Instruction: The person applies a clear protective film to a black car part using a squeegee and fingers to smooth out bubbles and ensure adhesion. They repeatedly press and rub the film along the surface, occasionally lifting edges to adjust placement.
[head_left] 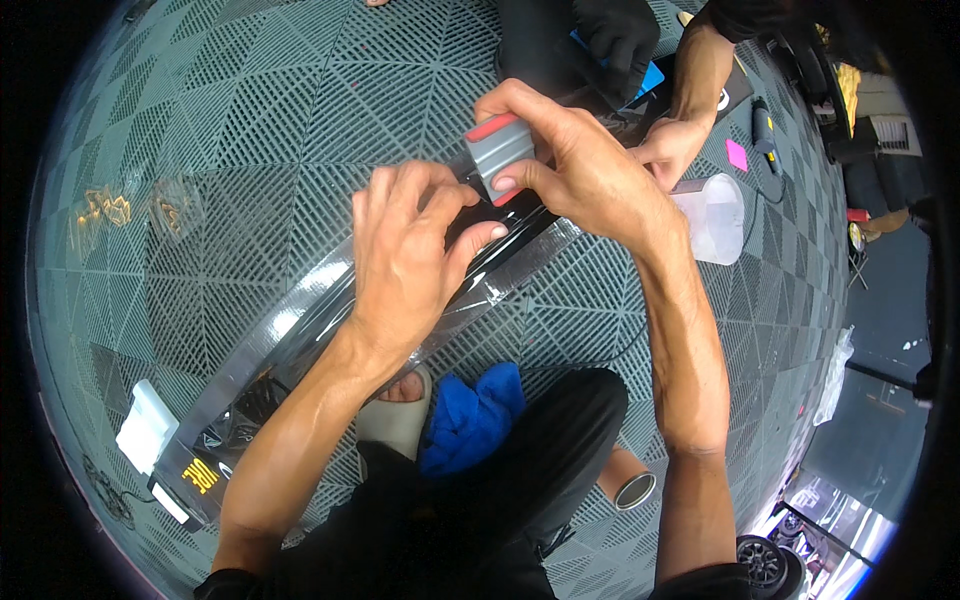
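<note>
1. 2 bare hands are out in front of me, both at 1 long black glossy strip [510,240] that runs slantwise over the grey tiled floor [240,130].
2. My right hand [590,165] has its fingers clamped on 1 grey-and-red block [503,155], which I see tilted just above the strip, right beside my left fingertips.
3. My left hand [400,250] is over the strip, thumb and index tips apart; I can't tell how firmly it presses.
4. 2 more hands work near the strip's far end: 1 black-gloved hand [615,45] with 1 blue card [650,80] just beside it, and 1 bare hand [672,150], whose grip I can't make out.
5. To my right I count 1 translucent container [718,225], 1 pink square [737,154] and 1 black-and-yellow tool [765,135].
6. Near me are 1 blue cloth [470,420], beside 1 sandalled foot [395,415], and 1 brown cylinder [622,477] lying tipped over.
</note>
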